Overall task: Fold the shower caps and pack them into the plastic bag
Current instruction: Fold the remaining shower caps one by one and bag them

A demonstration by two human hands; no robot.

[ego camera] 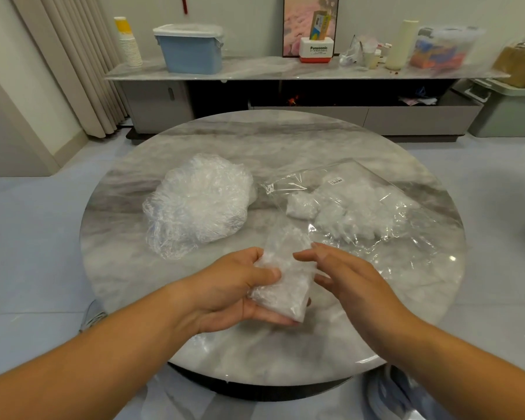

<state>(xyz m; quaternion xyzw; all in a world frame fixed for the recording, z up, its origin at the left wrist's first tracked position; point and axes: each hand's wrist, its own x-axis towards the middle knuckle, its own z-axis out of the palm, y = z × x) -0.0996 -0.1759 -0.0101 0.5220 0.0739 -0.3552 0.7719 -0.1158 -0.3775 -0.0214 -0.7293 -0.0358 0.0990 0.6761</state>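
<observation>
A partly folded shower cap (281, 286) is held above the near edge of the round marble table (285, 137). It is cradled in the upturned left hand (234, 292), whose fingers (285, 320) are curled beneath it with the thumb pressed on top, seemingly so that the springy film is stopped from opening. The right hand (343, 277) is poised just beside the cap with fingers loose and extended, nothing being grasped; whether the tips touch the film cannot be told. A heap of unfolded caps (197, 204) is piled toward the left edge, while the clear plastic bag (376, 207), already holding folded caps, is laid toward the right edge with its mouth turned to the middle, presumably so that each folded cap can be slipped in easily
</observation>
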